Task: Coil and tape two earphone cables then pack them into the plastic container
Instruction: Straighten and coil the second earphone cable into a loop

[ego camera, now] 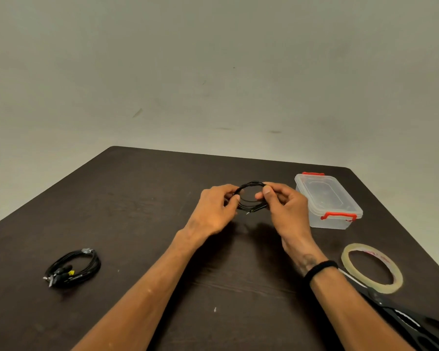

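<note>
A black earphone cable [249, 188] is wound into a ring and held above the middle of the table. My left hand [217, 211] pinches the ring's left side, and my right hand [285, 209] pinches its right side. A second black earphone cable [74, 268], coiled and bound with a bit of tape, lies on the table at the near left. The clear plastic container [327, 201] with red clips stands lidded just right of my right hand.
A roll of clear tape [371, 267] lies flat at the near right. Black-handled scissors [403, 320] lie beside it, partly under my right forearm. The dark table [137, 198] ends at a pale wall behind.
</note>
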